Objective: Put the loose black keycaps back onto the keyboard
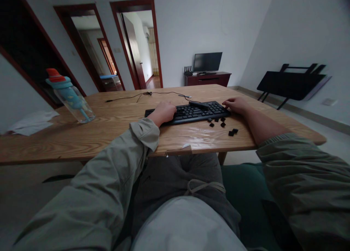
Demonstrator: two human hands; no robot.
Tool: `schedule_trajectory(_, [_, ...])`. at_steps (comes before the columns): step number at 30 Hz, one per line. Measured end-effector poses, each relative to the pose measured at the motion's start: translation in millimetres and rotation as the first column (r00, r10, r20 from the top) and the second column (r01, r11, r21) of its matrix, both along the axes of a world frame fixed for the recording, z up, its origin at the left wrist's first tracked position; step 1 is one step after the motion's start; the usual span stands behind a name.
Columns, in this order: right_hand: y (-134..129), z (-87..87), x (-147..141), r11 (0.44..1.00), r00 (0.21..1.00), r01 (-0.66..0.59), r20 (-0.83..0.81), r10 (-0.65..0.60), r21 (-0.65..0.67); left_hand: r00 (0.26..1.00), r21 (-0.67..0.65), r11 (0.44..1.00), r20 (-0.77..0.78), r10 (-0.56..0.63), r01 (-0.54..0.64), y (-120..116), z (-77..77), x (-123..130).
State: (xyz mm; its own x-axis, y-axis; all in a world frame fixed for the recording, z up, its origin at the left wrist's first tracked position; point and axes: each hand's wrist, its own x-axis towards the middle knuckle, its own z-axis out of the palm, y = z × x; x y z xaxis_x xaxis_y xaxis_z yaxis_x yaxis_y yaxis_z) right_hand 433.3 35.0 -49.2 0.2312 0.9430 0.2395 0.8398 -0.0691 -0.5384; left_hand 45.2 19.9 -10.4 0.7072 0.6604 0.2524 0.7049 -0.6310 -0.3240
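Observation:
A black keyboard lies on the wooden table in front of me. My left hand is over its left part, fingers curled down and closed; whatever is between the fingertips is hidden. At the keyboard's right end rests my right hand, its fingers loosely extended and slightly apart at the edge. A black elongated object lies across the upper keys; its kind is unclear. Several loose black keycaps are scattered on the table below the keyboard's right side, with two more nearer the front edge.
The keyboard's thin cable runs along the back of the wooden table. A clear bottle with a blue and red lid stands at left beside white paper. Brown tape sits on the front edge.

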Motion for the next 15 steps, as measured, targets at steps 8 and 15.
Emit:
schedule_trajectory(8, [1.0,-0.2,1.8,1.000,1.000,0.002,0.001,-0.002,-0.002,0.998,0.029,0.998,0.023,-0.060,0.060,-29.4,4.4,52.3])
schedule_trajectory(15, [1.8,1.9,3.4,1.000,1.000,-0.007,0.028,0.007,0.001,0.927,-0.149,0.920,0.158,-0.340,0.363,-59.2,-17.7,109.4])
